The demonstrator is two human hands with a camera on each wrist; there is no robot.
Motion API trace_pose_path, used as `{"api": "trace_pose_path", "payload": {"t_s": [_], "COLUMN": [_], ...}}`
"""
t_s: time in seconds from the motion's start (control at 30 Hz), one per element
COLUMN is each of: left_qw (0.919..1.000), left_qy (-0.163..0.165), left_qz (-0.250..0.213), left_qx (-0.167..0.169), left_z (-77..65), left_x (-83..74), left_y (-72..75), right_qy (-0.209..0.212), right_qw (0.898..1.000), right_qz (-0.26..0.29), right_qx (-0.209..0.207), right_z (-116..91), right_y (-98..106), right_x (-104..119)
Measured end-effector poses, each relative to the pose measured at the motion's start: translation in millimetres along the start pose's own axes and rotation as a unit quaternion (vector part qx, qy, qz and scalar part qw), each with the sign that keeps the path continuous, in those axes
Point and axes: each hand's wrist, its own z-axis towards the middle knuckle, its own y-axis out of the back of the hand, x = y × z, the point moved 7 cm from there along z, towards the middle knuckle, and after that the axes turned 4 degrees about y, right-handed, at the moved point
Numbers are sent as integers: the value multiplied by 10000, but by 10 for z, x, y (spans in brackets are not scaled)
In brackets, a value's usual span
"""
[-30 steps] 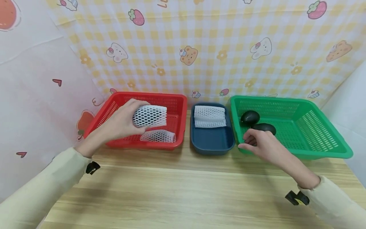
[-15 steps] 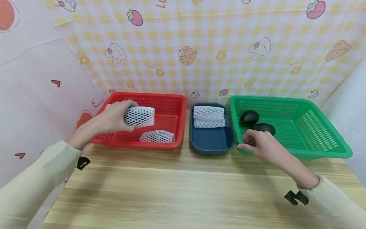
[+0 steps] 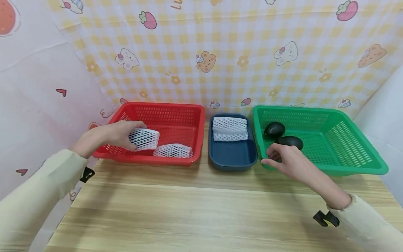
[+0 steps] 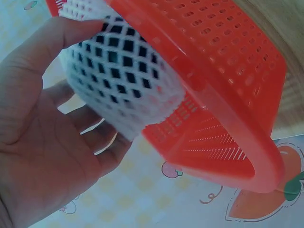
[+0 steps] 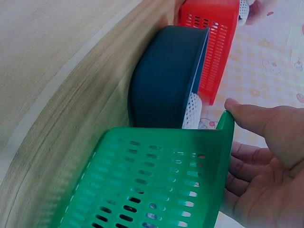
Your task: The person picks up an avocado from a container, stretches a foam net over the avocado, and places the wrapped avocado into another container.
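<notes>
My left hand (image 3: 121,134) grips a dark avocado in a white foam net sleeve (image 3: 145,139), low over the left part of the red basket (image 3: 196,159). In the left wrist view the thumb lies on top of the net sleeve (image 4: 121,71) and the fingers curve beneath. A second bulging net sleeve (image 3: 173,150) lies in the same basket. My right hand (image 3: 291,159) rests at the near left corner of the green basket (image 3: 343,169), thumb at its rim and fingers loosely curled inside it. Two bare dark avocados (image 3: 275,130) lie just beyond that hand.
Between the baskets stands a dark blue tray (image 3: 233,154) with white foam net sleeves (image 3: 230,128) at its back. All three containers stand along the rear of the wooden table (image 3: 201,213), against a checked cloth (image 3: 226,42).
My left hand has moved left and then down into the red basket, carrying the sleeved avocado. My right hand has stayed at the green basket's corner.
</notes>
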Motion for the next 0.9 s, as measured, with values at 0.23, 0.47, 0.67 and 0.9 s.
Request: {"api": "trace_pose_path", "payload": {"t_s": [0.23, 0.47, 0.67, 0.9], "left_qw": [9992, 9977, 9960, 9947], "left_qy": [119, 334, 433, 234], "left_qz": [-7, 283, 474, 623], "left_qx": [387, 512, 614, 785], "left_z": [33, 31, 7, 36], "left_x": [1, 35, 99, 100], "left_y": [-89, -154, -237, -335], "right_qy": [46, 97, 151, 115], "right_qw": [10000, 9999, 9998, 9998], "right_qz": [-7, -23, -40, -69], "right_qx": [-84, -132, -137, -157], "right_z": [-4, -16, -23, -29], "right_y": [9, -7, -13, -14], "right_x": [8, -5, -14, -12]}}
